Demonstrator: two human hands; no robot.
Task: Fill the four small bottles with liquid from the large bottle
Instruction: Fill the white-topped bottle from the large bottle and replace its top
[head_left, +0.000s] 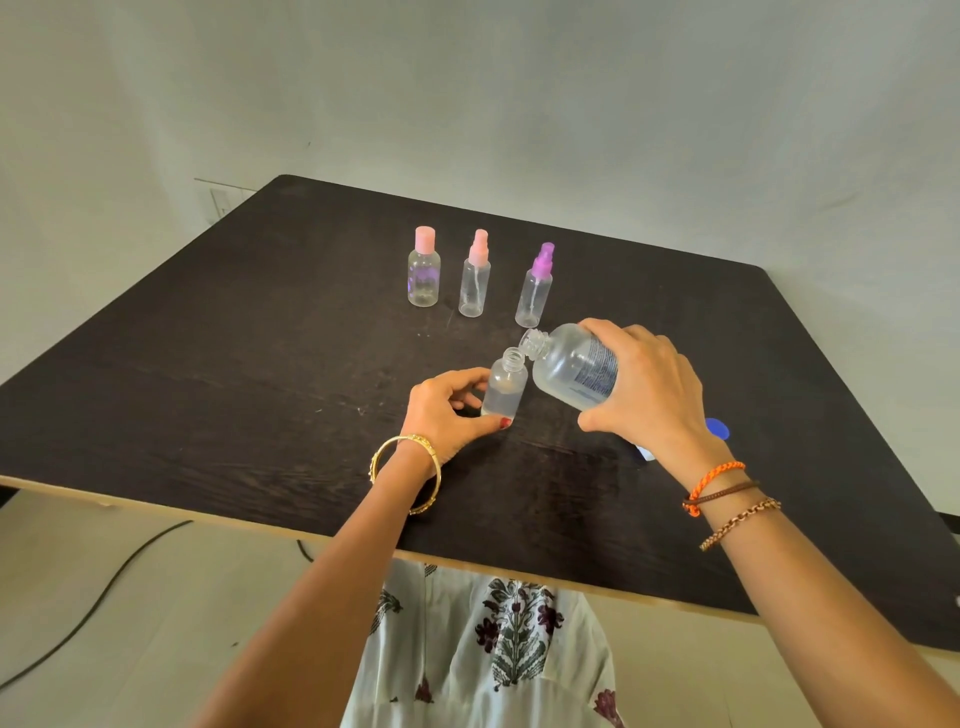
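Observation:
A small clear bottle (505, 385) stands uncapped on the dark table (234, 364), partly filled with clear liquid. My left hand (451, 415) pinches its lower body between thumb and fingers. My right hand (644, 389) grips the large clear bottle (574, 369), tilted with its open neck just above and beside the small bottle's mouth. Three more small bottles stand capped farther back: one with a pink cap (424, 269), a pink sprayer (475, 275) and a purple sprayer (536, 286).
A blue cap (719, 429) and a small white object (645, 453) lie on the table partly hidden behind my right wrist. A black cable (93, 597) runs across the floor at the left. The table's near edge lies close to my body.

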